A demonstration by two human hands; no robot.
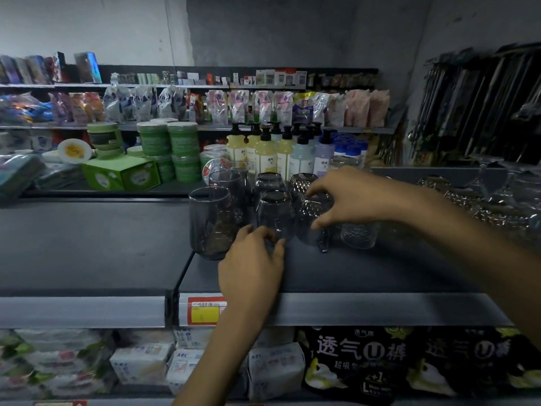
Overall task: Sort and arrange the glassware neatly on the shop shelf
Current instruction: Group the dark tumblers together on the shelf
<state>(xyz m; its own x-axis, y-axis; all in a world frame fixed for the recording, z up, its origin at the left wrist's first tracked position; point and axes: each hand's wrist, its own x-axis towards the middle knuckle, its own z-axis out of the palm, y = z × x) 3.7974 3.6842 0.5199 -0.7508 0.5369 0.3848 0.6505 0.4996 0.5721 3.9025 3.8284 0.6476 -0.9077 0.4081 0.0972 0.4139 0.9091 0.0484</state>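
The dark grey metal shop shelf (380,276) carries a cluster of glassware at mid-depth. In it the dimpled smoky glass tumbler (304,218) stands upright, just right of the smooth smoky rounded glass (275,215). The right hand (351,197) comes at the tumbler from the right, fingers (311,192) and thumb curled round its wall. The left hand (251,265) lies nearer the smooth glass, fingers bent at its foot; gripping or only touching, I cannot tell.

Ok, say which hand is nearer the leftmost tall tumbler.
Left. The left hand, holding an inverted glass, is right of the tall tumbler; the right hand grips a textured glass farther right.
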